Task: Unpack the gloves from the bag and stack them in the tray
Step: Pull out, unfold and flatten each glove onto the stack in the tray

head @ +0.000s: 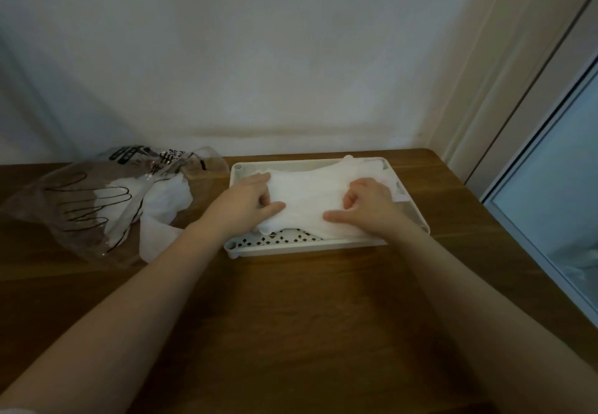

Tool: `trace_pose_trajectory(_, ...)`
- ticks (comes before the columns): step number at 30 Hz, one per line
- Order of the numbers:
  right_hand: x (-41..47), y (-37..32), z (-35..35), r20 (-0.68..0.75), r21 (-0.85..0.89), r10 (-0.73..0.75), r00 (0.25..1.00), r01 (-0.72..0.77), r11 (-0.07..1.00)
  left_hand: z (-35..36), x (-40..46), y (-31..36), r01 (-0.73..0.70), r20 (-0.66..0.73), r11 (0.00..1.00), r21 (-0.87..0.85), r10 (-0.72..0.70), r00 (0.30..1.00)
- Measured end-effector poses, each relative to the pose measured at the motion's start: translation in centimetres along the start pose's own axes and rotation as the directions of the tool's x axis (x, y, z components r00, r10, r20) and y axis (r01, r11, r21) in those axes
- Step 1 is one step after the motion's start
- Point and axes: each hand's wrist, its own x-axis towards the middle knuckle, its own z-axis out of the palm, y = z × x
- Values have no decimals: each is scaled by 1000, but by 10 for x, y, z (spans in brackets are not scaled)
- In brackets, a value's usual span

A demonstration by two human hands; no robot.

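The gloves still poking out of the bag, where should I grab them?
Probably pinch the loose white gloves spilling from the clear bag's open mouth, coming from the tray side. That end lies free on the table, uncovered by plastic.

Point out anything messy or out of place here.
A few white gloves spill out of the clear bag onto the wooden table, left of the tray. The glove stack under both hands lies crumpled.

You face a brown wooden tabletop [310, 300] pushed against a plain white wall [259, 57]. To your right stands a pale door frame [504, 90], and beside it a glass panel [556, 187].
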Motion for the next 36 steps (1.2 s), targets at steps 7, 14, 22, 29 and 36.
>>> trace_pose_trajectory(7, 2, 23, 7, -56, -82, 30, 998, -34, 996, 13, -4, -8, 74, -44, 996, 40, -72, 996)
trace_pose_trajectory(14, -1, 16, -13, 112, -455, 167, 980, -98, 885, 16, -9, -8, 125, -131, 980, -158, -146, 981)
trace_pose_trajectory(22, -26, -61, -24, -426, -185, -257, 868, 195, 963, -16, -42, -2, -124, -510, 953, -278, -37, 859)
trace_pose_trajectory(29, -32, -147, 53, 17, 9, -562, 827, 562, 827, -36, -83, -37, -149, -598, 858, -492, -209, 774)
trace_pose_trajectory(36, -19, -184, 111, 210, -314, -369, 906, 420, 852, -35, -105, -66, -76, -512, 776, -627, -337, 790)
